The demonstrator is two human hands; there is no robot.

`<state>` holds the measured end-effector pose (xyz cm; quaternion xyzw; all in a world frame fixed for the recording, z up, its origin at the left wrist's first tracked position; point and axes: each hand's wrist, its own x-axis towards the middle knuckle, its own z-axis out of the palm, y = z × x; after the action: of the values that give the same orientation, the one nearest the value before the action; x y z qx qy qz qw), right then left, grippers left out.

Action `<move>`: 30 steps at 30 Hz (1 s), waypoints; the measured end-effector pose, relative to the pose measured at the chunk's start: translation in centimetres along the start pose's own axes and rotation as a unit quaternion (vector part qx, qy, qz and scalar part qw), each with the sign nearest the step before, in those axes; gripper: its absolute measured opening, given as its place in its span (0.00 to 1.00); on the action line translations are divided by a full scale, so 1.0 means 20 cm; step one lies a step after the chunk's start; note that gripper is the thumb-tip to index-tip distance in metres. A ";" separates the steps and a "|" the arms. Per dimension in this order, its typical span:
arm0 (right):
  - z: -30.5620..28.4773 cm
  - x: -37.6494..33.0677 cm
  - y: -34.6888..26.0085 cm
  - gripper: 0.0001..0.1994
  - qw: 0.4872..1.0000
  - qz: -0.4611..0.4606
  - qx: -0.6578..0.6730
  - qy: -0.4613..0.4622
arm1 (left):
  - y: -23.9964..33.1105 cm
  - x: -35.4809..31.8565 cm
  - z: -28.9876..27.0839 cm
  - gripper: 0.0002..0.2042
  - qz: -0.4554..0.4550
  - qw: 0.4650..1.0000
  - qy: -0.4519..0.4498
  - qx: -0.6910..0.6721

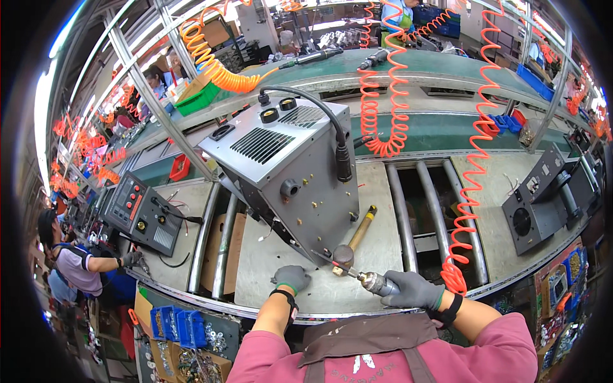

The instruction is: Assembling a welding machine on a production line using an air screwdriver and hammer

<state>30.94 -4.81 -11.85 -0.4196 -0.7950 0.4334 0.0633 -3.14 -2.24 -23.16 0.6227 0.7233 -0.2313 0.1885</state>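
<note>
A grey metal machine case [287, 166] with vents, knobs and a black cable stands tilted on the steel workbench [377, 191]. My right hand [414, 289], in a grey glove, grips a pneumatic screwdriver [370, 279] whose bit points at the case's lower edge. My left hand [292, 277], also gloved, rests closed on the bench just below the case, holding nothing that I can see. A mallet [355, 239] with a wooden handle lies on the bench between the case and the screwdriver.
Steel rollers [421, 210] lie to the right and left of the bench. A black unit [543, 201] sits at right, another panel unit [143, 214] at left. Orange coiled air hoses [476, 159] hang down. Blue parts bins [179, 324] sit below. Other people work nearby.
</note>
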 end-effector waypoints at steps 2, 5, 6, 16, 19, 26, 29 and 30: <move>-0.02 -0.01 -0.03 0.23 1.000 -0.007 0.005 -0.006 | -0.01 -0.04 0.05 0.21 0.002 1.000 0.028 -0.010; -0.05 -0.01 -0.06 0.23 1.000 -0.017 -0.002 -0.014 | -0.05 -0.10 0.13 0.17 0.006 0.973 0.176 -0.147; -0.07 -0.01 -0.08 0.23 1.000 -0.020 -0.014 -0.017 | -0.03 -0.14 0.13 0.17 0.005 0.973 0.179 -0.148; -0.14 0.00 -0.19 0.22 0.998 -0.046 -0.019 -0.048 | 0.13 -0.69 -0.43 0.11 0.148 0.417 0.171 -0.880; -0.15 -0.03 -0.21 0.22 0.998 -0.050 0.001 -0.040 | 0.20 -0.77 -0.47 0.13 0.114 0.452 0.179 -0.867; -0.19 -0.09 -0.20 0.22 0.997 -0.067 0.020 -0.038 | 0.15 -0.79 -0.44 0.16 0.141 0.437 0.129 -0.879; -0.19 -0.10 -0.20 0.22 0.996 -0.078 0.034 -0.034 | 0.17 -0.82 -0.49 0.15 0.162 0.454 0.136 -0.865; -0.19 -0.10 -0.19 0.22 0.996 -0.079 0.034 -0.032 | 0.18 -0.84 -0.50 0.14 0.159 0.491 0.163 -0.841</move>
<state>31.70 -4.90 -6.05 -0.3390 -0.8124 0.4666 0.0862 3.15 -9.82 -5.77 0.2997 0.4817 0.6258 0.5353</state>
